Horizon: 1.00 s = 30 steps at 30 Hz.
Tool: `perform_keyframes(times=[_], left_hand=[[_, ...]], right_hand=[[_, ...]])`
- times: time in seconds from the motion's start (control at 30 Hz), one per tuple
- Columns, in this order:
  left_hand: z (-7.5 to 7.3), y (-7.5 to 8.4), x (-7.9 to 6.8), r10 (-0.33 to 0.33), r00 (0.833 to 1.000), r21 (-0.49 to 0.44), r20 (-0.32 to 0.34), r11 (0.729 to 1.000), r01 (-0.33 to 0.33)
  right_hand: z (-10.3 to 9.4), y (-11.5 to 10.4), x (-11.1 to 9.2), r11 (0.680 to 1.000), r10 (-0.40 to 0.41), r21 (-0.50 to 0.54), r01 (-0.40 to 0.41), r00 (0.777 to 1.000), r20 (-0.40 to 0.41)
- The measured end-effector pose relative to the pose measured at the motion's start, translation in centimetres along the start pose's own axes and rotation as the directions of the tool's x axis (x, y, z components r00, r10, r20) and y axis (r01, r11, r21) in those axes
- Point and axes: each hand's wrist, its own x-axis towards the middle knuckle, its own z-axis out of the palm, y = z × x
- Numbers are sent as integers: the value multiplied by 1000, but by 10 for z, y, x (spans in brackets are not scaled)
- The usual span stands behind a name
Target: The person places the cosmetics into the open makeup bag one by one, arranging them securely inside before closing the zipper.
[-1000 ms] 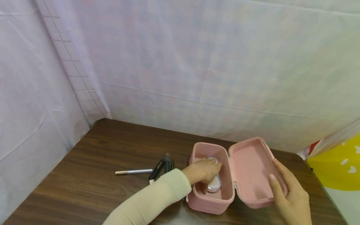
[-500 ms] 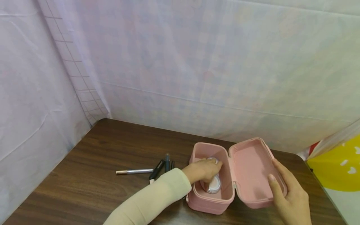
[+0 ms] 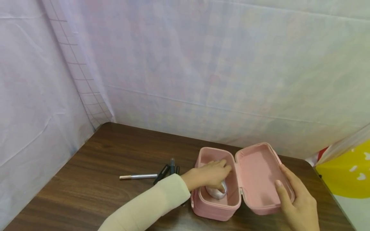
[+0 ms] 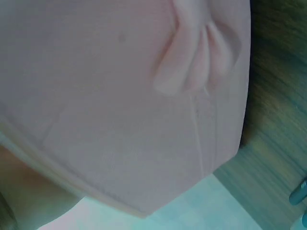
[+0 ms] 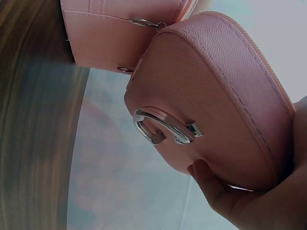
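Observation:
A pink zip-up cosmetic case (image 3: 215, 210) stands unfolded on the table, its lid (image 3: 261, 176) tipped back to the right. My left hand (image 3: 209, 175) reaches inside the case, its fingers spread loosely and its thumb over a round whitish compact (image 3: 215, 194) lying on the bottom. Part of that compact is hidden under the hand. In the left wrist view the case's pleated outer wall (image 4: 120, 120) fills most of the picture. My right hand (image 3: 300, 199) grips the lid's right edge, thumb inside. A metal handle (image 5: 165, 124) shows on the lid's outside in the right wrist view.
Left of the case lie a silver stick with a gold-toned end (image 3: 138, 176) and several dark slim tubes (image 3: 162, 173), partly behind the left sleeve (image 3: 150, 202). A pale curtain (image 3: 202, 70) hangs behind the brown table (image 3: 86, 179). Something yellow (image 3: 347, 173) is at the right.
My left hand has shifted slightly within the case, its fingers now more spread and its thumb over the compact. The compact, tilted at first, then lay flatter. My right hand and the lid stay put.

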Motion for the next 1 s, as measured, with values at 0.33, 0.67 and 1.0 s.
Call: perform_keyframes(times=[0.33, 0.67, 1.0], left_hand=[[-12, -26, -33, -1, 987, -266, -163, 963, -43], [-26, -50, -74, -68, 960, -414, -271, 909, -53], [-29, -69, -112, -146, 947, -517, -285, 855, -24]], right_hand=[[0, -1, 0, 1000, 1, 0, -1, 1000, 0], [0, -2, 0, 1000, 5, 9, -5, 1000, -26], [0, 1, 1, 1000, 24, 4, -24, 1000, -13]])
